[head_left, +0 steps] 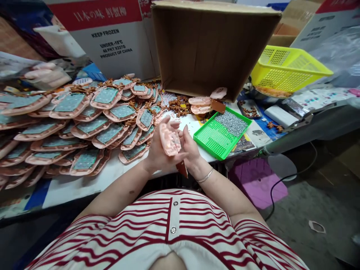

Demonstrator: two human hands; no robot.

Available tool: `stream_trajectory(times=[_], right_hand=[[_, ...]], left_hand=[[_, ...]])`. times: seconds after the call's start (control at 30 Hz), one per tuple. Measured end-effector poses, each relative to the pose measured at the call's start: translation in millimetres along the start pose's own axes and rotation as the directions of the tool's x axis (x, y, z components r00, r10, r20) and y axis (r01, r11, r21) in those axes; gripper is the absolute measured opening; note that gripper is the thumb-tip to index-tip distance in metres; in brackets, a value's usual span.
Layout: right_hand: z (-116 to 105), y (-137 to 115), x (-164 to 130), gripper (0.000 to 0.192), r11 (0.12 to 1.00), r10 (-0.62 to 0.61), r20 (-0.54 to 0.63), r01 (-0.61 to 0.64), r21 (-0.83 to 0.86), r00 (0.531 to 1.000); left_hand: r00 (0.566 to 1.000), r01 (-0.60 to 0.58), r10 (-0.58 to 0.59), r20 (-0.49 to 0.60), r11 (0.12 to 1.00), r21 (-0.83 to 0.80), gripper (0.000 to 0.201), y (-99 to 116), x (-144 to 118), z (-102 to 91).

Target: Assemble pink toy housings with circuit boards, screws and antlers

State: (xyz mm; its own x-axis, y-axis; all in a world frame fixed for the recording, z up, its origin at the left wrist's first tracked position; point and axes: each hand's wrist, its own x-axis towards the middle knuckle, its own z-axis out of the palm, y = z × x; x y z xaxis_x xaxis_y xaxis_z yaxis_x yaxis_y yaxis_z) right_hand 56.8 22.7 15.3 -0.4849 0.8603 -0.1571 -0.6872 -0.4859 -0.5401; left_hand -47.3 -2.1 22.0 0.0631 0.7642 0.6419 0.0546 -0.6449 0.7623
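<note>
Left hand (157,150): I see it closed around the pink case (169,139), held upright over the table edge (112,172).
Right hand (191,148): fingers curled against the case's side, brown tag (182,168) hanging below.
Green tray (222,133): just right of the hands, grey beads in its far end.
Technique: I would brace the case firmly and press evenly.
Finished stack (70,123): on my left.

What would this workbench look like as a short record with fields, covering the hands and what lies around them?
Left hand: left hand cups a pink plastic piece from below
Right hand: right hand touches the same piece, a bracelet on its wrist
Brown tag: brown tag hangs below the hands
Left of the hands: pink pieces with grey-green panels, piled in overlapping rows
Right of the hands: green tray, small silver bits in its far half
Behind: cardboard box lying on its side, yellow basket
</note>
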Motion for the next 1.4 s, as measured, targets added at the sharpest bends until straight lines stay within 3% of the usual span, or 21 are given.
stream_trajectory(times=[0.1,0.2,0.37,0.5,0.67,0.83,0.97,1.07,1.2,1.3,1.4], right_hand=[[-6,-1,-14,0.064,0.969,0.222,0.150,-0.202,-0.139,0.963],[-10,-4,-26,0.071,0.948,0.297,0.201,-0.263,-0.181,0.933],[-12,-9,-35,0.076,0.966,0.246,0.216,-0.222,-0.131,0.945],[-18,-10,-38,0.074,0.986,0.154,0.148,-0.142,-0.093,0.977],[-25,-19,-49,0.033,0.991,-0.005,0.107,0.020,-0.133,0.994],[-22,-35,-53,0.038,0.969,-0.101,0.032,0.105,-0.222,0.994],[-18,-43,-57,0.040,0.933,-0.081,-0.046,0.059,-0.355,0.996],[-16,-46,-67,0.039,0.849,-0.084,-0.047,0.047,-0.526,0.995],[-11,-58,-82,0.037,0.657,-0.127,0.096,0.156,-0.737,0.987],[-2,-72,-85,0.035,0.483,-0.222,0.208,0.292,-0.826,0.953],[8,-83,-78,0.041,0.257,-0.306,0.300,0.382,-0.888,0.904]], left_hand=[[0.988,0.121,-0.125,-0.087,0.992,-0.044,0.103,25,21,-8.4],[0.979,0.119,-0.120,-0.164,0.993,-0.019,0.098,31,36,-17.1],[0.965,0.057,-0.037,-0.258,0.996,0.072,0.083,19,41,-27.7],[0.926,0.132,-0.104,-0.364,0.990,0.054,0.071,12,41,-31.2],[0.868,0.273,-0.302,-0.395,0.953,-0.129,0.060,3,37,-30.4],[0.855,0.311,-0.423,-0.302,0.882,-0.354,0.056,1,30,-26.5],[0.878,0.304,-0.433,-0.205,0.835,-0.459,0.060,4,26,-27.1],[0.877,0.343,-0.459,-0.146,0.808,-0.478,0.067,5,23,-28.1],[0.875,0.389,-0.481,-0.060,0.771,-0.504,0.075,7,16,-27.3],[0.870,0.451,-0.489,0.070,0.728,-0.516,0.078,9,8,-23.6],[0.838,0.532,-0.507,0.203,0.678,-0.507,0.077,12,-1,-15.8]])
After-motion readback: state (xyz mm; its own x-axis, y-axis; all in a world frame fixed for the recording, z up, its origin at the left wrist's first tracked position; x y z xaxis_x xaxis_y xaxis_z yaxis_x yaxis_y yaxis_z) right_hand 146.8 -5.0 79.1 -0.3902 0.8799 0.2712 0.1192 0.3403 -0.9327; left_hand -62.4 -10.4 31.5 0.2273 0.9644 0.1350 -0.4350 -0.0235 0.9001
